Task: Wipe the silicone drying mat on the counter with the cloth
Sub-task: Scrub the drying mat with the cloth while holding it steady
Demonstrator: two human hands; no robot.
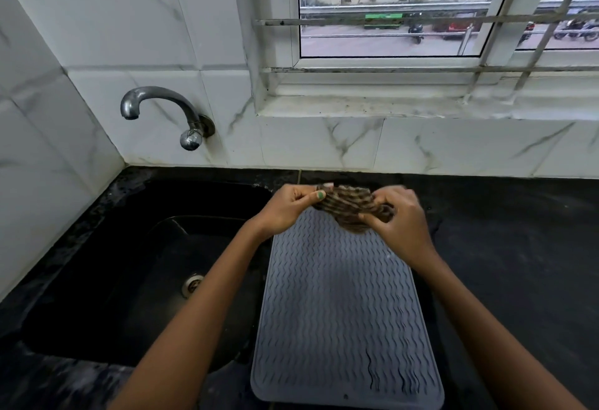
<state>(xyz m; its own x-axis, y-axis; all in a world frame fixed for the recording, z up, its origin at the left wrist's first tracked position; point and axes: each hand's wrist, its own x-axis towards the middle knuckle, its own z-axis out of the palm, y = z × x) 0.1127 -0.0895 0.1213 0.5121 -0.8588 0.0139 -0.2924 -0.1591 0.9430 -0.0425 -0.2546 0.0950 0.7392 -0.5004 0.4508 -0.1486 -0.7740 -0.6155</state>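
A grey silicone drying mat (340, 312) with a wavy ribbed surface lies on the black counter, just right of the sink. A brown striped cloth (348, 207) is bunched up above the mat's far end. My left hand (288, 208) pinches the cloth's left side between thumb and fingers. My right hand (397, 218) grips its right side with curled fingers. The cloth hides the mat's far edge.
A black sink (136, 263) with a metal drain (192, 284) sits left of the mat. A chrome tap (162, 108) comes out of the tiled wall above it. Black counter (518, 247) stretches to the right. A barred window (405, 20) is behind.
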